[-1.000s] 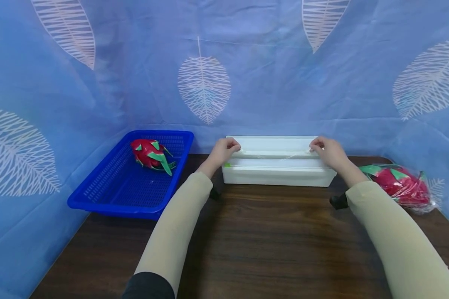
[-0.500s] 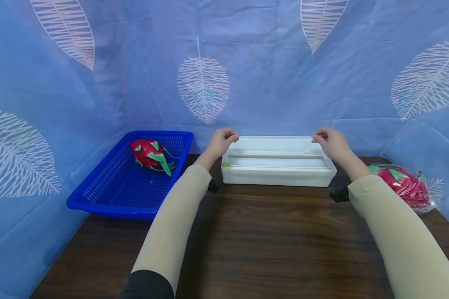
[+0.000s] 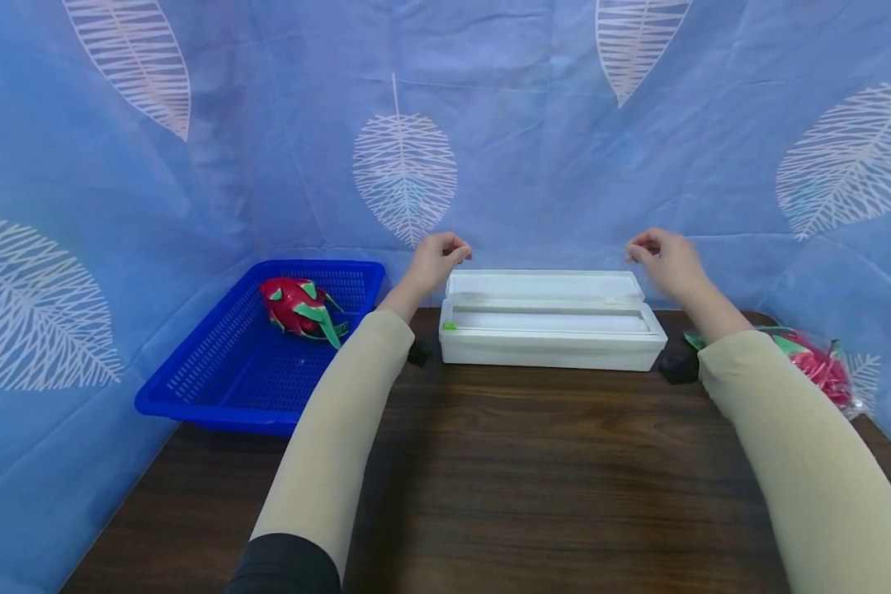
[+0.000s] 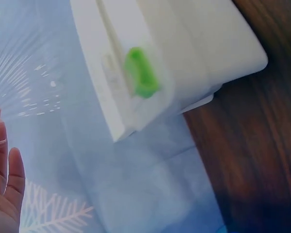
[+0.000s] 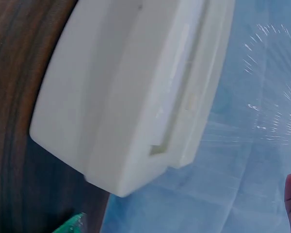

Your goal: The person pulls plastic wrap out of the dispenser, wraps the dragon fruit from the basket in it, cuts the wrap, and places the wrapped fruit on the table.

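Note:
A white cling film dispenser stands at the back of the table with its lid raised. Clear cling film shows as shiny creases in both wrist views, stretched above the box. My left hand pinches one side of the film over the box's left end. Over the right end, my right hand pinches the other side between thumb and fingers. Both hands are above the lid, apart from the box. A green slider sits at the dispenser's left end. Most of the film is too transparent to make out.
A blue basket at the left holds a red dragon fruit with green scales. At the right, partly behind my right forearm, lies a film-wrapped dragon fruit. A blue leaf-patterned cloth hangs close behind the dispenser.
Both hands have risen from the dispenser's opening to above its lid, drawing the cling film upward. The dispenser and the basket have stayed in place.

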Available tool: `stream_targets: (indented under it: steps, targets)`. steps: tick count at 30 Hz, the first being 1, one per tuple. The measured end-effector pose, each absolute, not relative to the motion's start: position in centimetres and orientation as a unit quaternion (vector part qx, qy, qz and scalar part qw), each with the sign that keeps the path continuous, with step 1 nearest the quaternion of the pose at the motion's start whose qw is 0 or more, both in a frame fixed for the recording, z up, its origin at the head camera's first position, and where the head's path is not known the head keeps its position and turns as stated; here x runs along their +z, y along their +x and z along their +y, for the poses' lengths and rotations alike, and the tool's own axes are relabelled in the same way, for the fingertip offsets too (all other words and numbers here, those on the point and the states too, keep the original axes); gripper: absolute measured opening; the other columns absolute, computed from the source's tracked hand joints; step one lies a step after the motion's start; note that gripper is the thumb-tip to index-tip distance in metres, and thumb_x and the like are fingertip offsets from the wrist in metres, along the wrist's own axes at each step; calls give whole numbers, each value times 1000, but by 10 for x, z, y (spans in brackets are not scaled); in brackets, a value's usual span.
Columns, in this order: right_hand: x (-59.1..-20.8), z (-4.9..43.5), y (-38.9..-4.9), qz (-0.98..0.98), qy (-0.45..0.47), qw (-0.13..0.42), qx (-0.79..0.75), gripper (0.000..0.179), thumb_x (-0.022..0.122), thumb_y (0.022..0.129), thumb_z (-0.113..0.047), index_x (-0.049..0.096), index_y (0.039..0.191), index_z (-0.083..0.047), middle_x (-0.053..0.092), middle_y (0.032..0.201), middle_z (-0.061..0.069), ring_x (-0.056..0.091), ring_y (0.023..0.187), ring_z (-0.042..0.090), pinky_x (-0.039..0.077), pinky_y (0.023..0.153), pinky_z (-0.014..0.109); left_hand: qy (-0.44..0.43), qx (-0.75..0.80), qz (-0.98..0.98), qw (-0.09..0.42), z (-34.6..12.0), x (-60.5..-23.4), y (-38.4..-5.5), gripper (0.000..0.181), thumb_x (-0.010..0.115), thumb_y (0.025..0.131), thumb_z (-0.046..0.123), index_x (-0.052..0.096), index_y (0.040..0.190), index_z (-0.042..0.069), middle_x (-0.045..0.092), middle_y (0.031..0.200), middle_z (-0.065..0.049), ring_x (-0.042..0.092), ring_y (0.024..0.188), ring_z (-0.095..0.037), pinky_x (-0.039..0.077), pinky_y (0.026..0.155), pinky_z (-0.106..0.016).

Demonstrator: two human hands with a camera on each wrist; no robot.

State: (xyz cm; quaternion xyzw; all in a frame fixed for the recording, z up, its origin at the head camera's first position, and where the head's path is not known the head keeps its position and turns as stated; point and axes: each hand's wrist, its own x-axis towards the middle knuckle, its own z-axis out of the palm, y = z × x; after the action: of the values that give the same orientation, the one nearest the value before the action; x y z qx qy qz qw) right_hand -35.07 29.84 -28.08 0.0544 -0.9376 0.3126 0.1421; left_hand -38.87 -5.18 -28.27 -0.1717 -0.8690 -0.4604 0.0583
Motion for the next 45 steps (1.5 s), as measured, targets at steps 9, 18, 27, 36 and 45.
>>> stream_targets:
  steps: [9, 18, 27, 36, 45]
  targets:
    - [-262, 300, -350, -935, 54, 155, 316, 35, 42, 105, -25, 57, 119, 4, 61, 105, 23, 55, 86, 31, 46, 68, 39, -190, -454, -868, 65, -54, -261, -388, 20, 56, 100, 20, 70, 101, 5, 71, 99, -8, 60, 97, -24, 47, 84, -32]
    - [-242, 300, -344, -933, 69, 132, 326, 43, 46, 103, -33, 56, 122, 5, 61, 107, 24, 55, 97, 35, 43, 82, 48, -201, -453, -866, 62, -58, -245, -389, 24, 56, 100, 21, 68, 107, 2, 71, 100, -7, 59, 96, -21, 46, 82, -31]
    - [-231, 310, -340, -941, 95, 139, 292, 37, 62, 97, -27, 66, 117, 4, 63, 105, 22, 54, 94, 30, 42, 64, 25, -195, -419, -886, 47, -60, -230, -387, 21, 56, 100, 29, 68, 104, 12, 70, 101, -1, 52, 62, -20, 40, 55, -28]
    - [-215, 300, -341, -937, 84, 176, 289, 39, 56, 99, -32, 67, 117, 1, 65, 106, 21, 55, 85, 22, 41, 63, 26, -191, -498, -846, 11, -64, -216, -387, 21, 55, 101, 21, 62, 109, 4, 69, 102, -14, 69, 70, -27, 57, 67, -38]
    - [-196, 297, -345, -936, 70, 155, 307, 43, 56, 98, -37, 66, 120, -1, 70, 85, -1, 57, 67, 3, 41, 57, 28, -199, -507, -838, 42, -68, -205, -388, 21, 58, 99, 19, 66, 108, 2, 70, 95, -14, 69, 85, -19, 56, 71, -31]
